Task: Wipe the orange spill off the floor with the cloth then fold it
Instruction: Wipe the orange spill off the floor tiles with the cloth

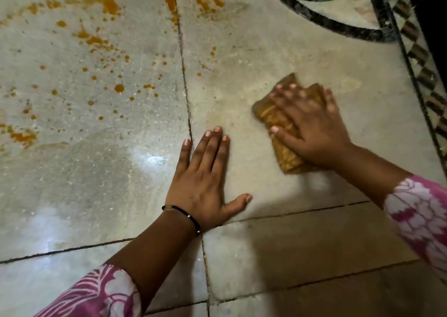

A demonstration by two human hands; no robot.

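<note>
My right hand (312, 125) presses flat on a folded, orange-stained cloth (273, 116) on the pale stone floor, right of centre; hand and cloth are motion-blurred. My left hand (205, 179) lies flat on the floor with fingers spread, holding nothing, just left of the cloth. The orange spill (96, 38) is scattered as blobs and droplets over the upper left tile, with more drops (208, 5) at the top past the tile joint. A faint yellowish smear surrounds the cloth.
A dark curved inlay (326, 24) and a checkered border strip (420, 75) run along the upper right, with a dark edge beyond. Tile joints cross the floor below my hands. Glare reflects off the floor at left.
</note>
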